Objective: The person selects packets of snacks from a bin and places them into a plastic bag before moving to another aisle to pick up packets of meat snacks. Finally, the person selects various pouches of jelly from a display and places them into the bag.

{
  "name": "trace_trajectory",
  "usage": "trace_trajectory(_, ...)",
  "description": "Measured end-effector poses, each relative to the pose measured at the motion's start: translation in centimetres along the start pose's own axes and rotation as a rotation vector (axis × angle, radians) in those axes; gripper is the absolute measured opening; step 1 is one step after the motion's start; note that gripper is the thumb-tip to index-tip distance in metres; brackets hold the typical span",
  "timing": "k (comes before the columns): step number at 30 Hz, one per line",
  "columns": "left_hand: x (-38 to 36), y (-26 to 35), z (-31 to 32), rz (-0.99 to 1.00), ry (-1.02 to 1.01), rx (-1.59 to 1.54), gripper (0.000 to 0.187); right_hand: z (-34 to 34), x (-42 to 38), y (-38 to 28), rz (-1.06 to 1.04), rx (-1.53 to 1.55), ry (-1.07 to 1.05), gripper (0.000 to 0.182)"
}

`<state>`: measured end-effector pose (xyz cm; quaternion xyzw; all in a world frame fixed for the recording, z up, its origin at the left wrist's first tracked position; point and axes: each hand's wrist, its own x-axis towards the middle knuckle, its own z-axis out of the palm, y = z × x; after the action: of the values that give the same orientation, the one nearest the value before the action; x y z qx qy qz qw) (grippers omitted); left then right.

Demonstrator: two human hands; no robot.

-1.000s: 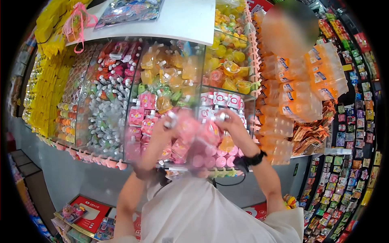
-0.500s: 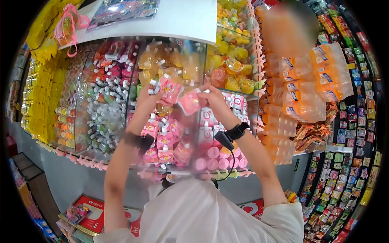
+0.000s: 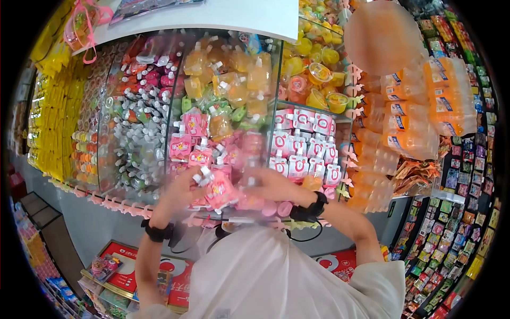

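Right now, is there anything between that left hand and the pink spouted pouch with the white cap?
Nothing visible: the left hand grips the pink spouted pouch at its spout end. Other pink pouches show beyond it, not between.

Pink pouch (image 3: 220, 191) = smooth, glossy plas. film w/ hard white plas. cap (image 3: 205, 175); white-&-pink pouches (image 3: 298, 166) same shiny film, amber pouches (image 3: 196, 63) clear & glossy, bin dividers (image 3: 278, 74) smooth see-thru plas. or glass (can't tell which). Orange bottle packs (image 3: 405, 127) in shiny, creased clear plas. wrap, yellow bags (image 3: 50, 133) crinkly glossy film, white top (image 3: 234, 16) smooth w/ slight sheen. Shirt (image 3: 249, 276) = soft matt cloth, lightly creased; wrist strap (image 3: 311, 209) dark, mostly matt; red panel (image 3: 118, 252) smooth, semi-gloss.
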<state>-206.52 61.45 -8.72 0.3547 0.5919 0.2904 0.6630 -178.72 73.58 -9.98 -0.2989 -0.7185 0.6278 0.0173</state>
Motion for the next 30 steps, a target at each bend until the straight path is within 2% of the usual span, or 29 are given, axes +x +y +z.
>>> trace_trajectory(2,-1.2,-0.7,1.0,0.001,0.071,-0.064,0.054,1.5,-0.8,0.5,0.016,-0.071,-0.039,0.026)
trace_trajectory(3,-0.8,-1.1,0.8,-0.026,-0.020,-0.009,0.058,1.6,-1.1,-0.3,0.026,-0.027,-0.069,0.026)
trace_trajectory(4,-0.7,-1.3,0.8,-0.024,-0.019,-0.008,0.058,1.7,-1.2,-0.7,0.025,-0.029,-0.068,0.026)
trace_trajectory(6,-0.5,-1.1,1.1,-0.016,-0.061,0.301,0.057,1.9,-1.2,-1.1,0.081,-0.040,-0.055,0.023)
trace_trajectory(7,-0.1,-1.4,1.3,0.033,-0.067,0.253,0.039,1.7,-0.8,-0.8,0.078,-0.045,-0.055,0.023)
trace_trajectory(10,2.3,0.8,0.9,0.072,-0.009,0.225,0.035,-0.4,1.8,0.8,0.089,0.178,0.127,0.019)
trace_trajectory(11,2.7,2.3,0.8,0.070,0.050,-0.006,0.030,-1.6,3.0,1.0,0.085,0.235,0.194,0.018)
trace_trajectory(13,4.8,7.5,-0.1,0.047,0.134,0.100,0.034,-5.1,4.5,-2.1,0.186,0.324,0.360,0.019)
trace_trajectory(14,6.7,7.8,-1.2,0.172,0.182,0.070,0.032,-6.3,5.5,-2.9,0.180,0.321,0.360,0.019)
trace_trajectory(15,7.4,10.0,-1.5,0.252,0.224,0.069,0.024,-7.5,6.4,-3.7,0.117,0.464,0.490,0.019)
trace_trajectory(16,8.8,10.5,-2.0,0.179,0.213,-0.197,0.022,-8.3,6.8,-4.2,0.050,0.605,0.621,0.020)
trace_trajectory(19,11.4,12.0,-2.7,0.320,0.274,-0.021,0.022,-9.3,7.2,-5.5,0.044,0.584,0.719,0.018)
trace_trajectory(22,11.4,10.7,-1.9,0.321,0.275,-0.013,0.024,-8.5,6.3,-3.4,0.061,0.431,0.629,0.018)
trace_trajectory(23,11.2,9.4,-1.7,0.258,0.200,-0.022,0.027,-7.9,5.5,-3.3,0.170,0.240,0.629,0.018)
trace_trajectory(24,10.8,8.1,-1.5,0.192,0.123,-0.032,0.030,-7.3,4.9,-2.6,0.177,0.246,0.628,0.018)
trace_trajectory(26,9.1,5.3,-1.0,0.156,0.106,0.040,0.033,-5.8,3.4,-0.7,0.156,0.340,0.384,0.018)
trace_trajectory(28,7.3,2.4,-0.5,0.116,0.001,0.017,0.041,-4.5,1.5,-1.1,0.193,0.327,0.310,0.018)
trace_trajectory(30,5.0,0.8,0.3,0.031,0.020,-0.012,0.049,-3.1,0.2,-0.7,0.219,0.310,0.237,0.018)
